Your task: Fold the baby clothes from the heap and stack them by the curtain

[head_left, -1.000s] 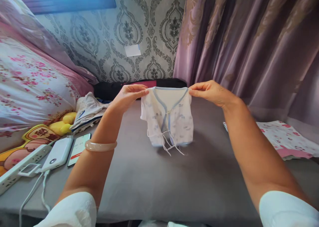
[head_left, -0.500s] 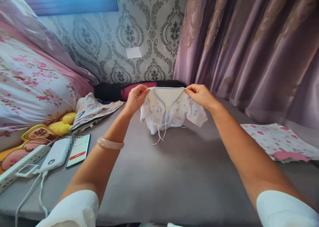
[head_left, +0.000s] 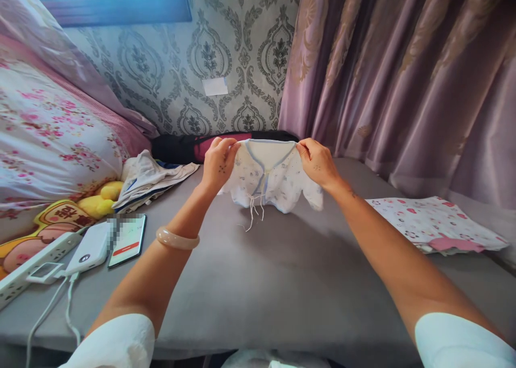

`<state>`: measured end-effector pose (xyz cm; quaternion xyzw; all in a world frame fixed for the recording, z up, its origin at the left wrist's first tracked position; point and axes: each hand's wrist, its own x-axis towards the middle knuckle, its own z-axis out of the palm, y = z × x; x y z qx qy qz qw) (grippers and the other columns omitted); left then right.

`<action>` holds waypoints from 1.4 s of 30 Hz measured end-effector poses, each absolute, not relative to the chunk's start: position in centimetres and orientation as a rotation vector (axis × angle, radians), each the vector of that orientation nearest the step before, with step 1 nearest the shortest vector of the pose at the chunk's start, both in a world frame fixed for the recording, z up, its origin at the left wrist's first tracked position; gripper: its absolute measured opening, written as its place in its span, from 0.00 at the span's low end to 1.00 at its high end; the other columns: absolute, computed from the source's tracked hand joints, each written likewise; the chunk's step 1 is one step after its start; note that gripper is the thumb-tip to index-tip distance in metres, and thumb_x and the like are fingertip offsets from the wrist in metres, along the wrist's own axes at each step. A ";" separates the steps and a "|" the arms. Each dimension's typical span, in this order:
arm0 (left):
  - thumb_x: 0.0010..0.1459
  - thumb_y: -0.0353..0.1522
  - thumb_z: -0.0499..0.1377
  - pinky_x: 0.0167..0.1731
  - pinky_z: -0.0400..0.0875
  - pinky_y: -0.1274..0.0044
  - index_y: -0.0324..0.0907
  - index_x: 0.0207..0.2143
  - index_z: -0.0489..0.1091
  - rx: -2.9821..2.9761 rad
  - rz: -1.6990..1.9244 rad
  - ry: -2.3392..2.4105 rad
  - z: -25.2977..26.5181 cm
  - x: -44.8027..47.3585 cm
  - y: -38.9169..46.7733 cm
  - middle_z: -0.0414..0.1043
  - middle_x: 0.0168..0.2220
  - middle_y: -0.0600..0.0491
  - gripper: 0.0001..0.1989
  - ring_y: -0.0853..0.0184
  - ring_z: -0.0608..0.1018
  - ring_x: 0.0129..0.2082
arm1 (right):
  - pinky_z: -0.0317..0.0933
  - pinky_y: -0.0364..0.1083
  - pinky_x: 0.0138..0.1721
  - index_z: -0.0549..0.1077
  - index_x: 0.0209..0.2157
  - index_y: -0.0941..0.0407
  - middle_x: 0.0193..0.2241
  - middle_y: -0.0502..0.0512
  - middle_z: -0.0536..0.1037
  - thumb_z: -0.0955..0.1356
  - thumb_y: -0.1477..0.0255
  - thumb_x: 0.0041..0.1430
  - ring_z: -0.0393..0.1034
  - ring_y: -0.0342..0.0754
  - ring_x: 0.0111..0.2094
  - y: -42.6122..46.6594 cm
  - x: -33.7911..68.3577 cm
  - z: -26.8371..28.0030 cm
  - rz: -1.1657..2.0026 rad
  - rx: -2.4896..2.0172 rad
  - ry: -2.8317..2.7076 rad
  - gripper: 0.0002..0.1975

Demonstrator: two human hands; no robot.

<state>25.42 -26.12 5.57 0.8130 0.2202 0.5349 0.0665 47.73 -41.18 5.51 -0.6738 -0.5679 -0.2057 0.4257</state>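
A small white baby shirt (head_left: 278, 177) with a faint blue print, blue edging and white tie strings hangs above the grey sheet (head_left: 258, 287). My left hand (head_left: 220, 163) pinches one shoulder of it, beside the neckline. At the opposite shoulder, my right hand (head_left: 316, 162) grips the cloth between thumb and fingers. The neckline is stretched between both hands, and the sleeves droop at either side. The strings dangle at the lower front.
On the left lie a phone (head_left: 128, 241), a white power bank (head_left: 89, 247), a power strip (head_left: 38, 266), a yellow plush (head_left: 99, 201) and a pile of clothes (head_left: 151, 179). A folded printed cloth (head_left: 435, 223) rests on the right, near the curtain (head_left: 382, 77).
The shirt has swung a little to the left, its sleeves and hem shifting. Both hands still hold its shoulders, and my right hand has turned slightly.
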 end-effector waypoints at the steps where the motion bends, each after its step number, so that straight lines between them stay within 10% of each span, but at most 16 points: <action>1: 0.63 0.36 0.54 0.33 0.64 0.79 0.41 0.37 0.73 2.472 1.616 0.647 5.9 24.7 -26.6 0.68 0.33 0.53 0.10 0.70 0.69 0.30 | 0.59 0.47 0.37 0.73 0.36 0.56 0.31 0.57 0.76 0.58 0.55 0.67 0.68 0.49 0.33 -41.8 47.4 5.9 -0.479 -1.689 -1.431 0.21; 11: 0.58 0.42 0.57 0.27 0.64 0.78 0.43 0.35 0.77 2.527 1.285 0.716 10.4 19.2 -29.1 0.71 0.27 0.55 0.14 0.69 0.70 0.27 | 0.58 0.44 0.27 0.77 0.33 0.56 0.26 0.52 0.76 0.65 0.54 0.61 0.65 0.44 0.25 -46.2 45.6 9.9 0.081 -1.684 -1.495 0.19; 25: 0.60 0.36 0.51 0.38 0.69 0.75 0.39 0.38 0.77 2.678 0.422 0.977 -9.9 26.6 -22.1 0.76 0.38 0.45 0.16 0.62 0.77 0.38 | 0.58 0.46 0.41 0.72 0.43 0.55 0.46 0.60 0.76 0.55 0.66 0.71 0.71 0.52 0.47 -39.5 47.7 -8.6 0.108 -2.478 -1.738 0.17; 42: 0.64 0.34 0.50 0.43 0.66 0.72 0.41 0.39 0.73 2.736 0.418 0.821 -11.9 28.4 -21.6 0.73 0.39 0.45 0.13 0.60 0.74 0.42 | 0.57 0.45 0.41 0.69 0.46 0.54 0.49 0.58 0.74 0.57 0.67 0.71 0.69 0.51 0.47 -37.1 47.6 -9.6 0.222 -2.393 -1.741 0.13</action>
